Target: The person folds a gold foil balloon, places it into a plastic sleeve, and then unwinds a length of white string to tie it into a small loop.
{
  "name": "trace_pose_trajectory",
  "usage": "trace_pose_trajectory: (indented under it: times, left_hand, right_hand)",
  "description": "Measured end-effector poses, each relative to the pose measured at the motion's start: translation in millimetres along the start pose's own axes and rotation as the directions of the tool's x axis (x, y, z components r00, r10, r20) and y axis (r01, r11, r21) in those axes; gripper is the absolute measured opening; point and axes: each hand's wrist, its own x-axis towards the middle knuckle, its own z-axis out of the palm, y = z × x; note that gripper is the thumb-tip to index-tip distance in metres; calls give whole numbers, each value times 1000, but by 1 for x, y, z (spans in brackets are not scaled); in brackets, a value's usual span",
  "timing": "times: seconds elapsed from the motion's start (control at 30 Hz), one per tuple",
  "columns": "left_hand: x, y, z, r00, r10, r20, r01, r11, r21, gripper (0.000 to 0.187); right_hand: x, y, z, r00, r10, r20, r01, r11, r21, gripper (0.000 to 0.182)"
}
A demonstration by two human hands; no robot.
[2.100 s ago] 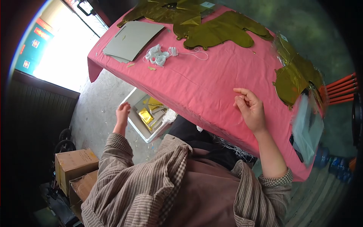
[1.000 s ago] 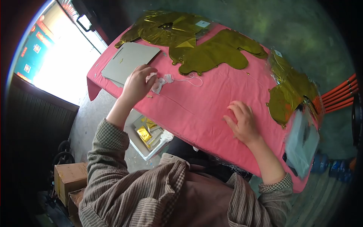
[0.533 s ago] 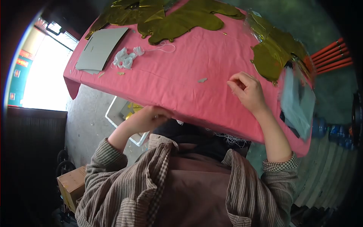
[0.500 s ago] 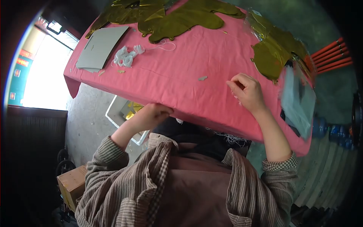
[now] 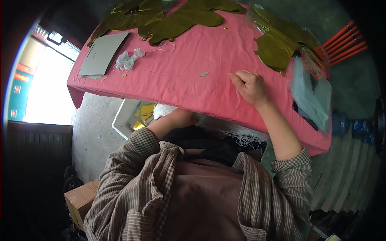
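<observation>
My right hand [image 5: 250, 86] is held closed above the pink tablecloth [image 5: 189, 60], with a thin white string [image 5: 237, 99] hanging from its fingers. Lower down, my left hand [image 5: 183, 117] is at the table's near edge, its fingers hidden beneath the cloth. Next to that hand shows a white bundle [image 5: 164, 109]. Loose white strings [image 5: 247, 137] hang over my lap under the edge. Farther up the table lies a tangle of white cord [image 5: 126, 61], beside a stack of grey cards [image 5: 100, 56]. A small grey scrap [image 5: 203, 74] rests left of my right hand.
Gold foil shapes [image 5: 185, 22] lie along the far side, more gold foil [image 5: 277, 50] at the right. Clear plastic bags [image 5: 309, 94] sit at the right edge. Below the table at left is a white-rimmed bin [image 5: 120, 118] with gold scraps; a cardboard box [image 5: 82, 197] stands lower left.
My left hand has moved right and in under the table edge, and the white bundle now shows beside it. My right hand stays closed over the cloth. The whole view has shifted a little.
</observation>
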Motion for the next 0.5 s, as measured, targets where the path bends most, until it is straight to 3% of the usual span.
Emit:
trace_pose_trajectory:
  times: [0.03, 0.1, 0.2, 0.3, 0.5]
  left_hand:
    - [3, -3, 3, 1000, 4, 1, -4, 1000, 4, 43]
    - [11, -4, 9, 957, 179, -228, -144, 976, 165, 48]
    - [22, 1, 18, 923, 202, -326, -158, 975, 158, 60]
    - [42, -22, 47, 925, 134, -354, -52, 971, 232, 59]
    - [48, -48, 56, 891, 169, -422, -90, 975, 201, 52]
  right_hand:
    - [0, 1, 0, 1000, -3, 1, 3, 1000, -2, 37]
    - [1, 0, -1, 1000, 6, -7, -6, 1000, 10, 37]
    - [1, -2, -1, 1000, 27, -14, -27, 999, 38, 37]
    - [1, -2, -2, 999, 39, -20, -38, 998, 47, 36]
    - [-1, 3, 0, 998, 49, -26, -47, 998, 45, 33]
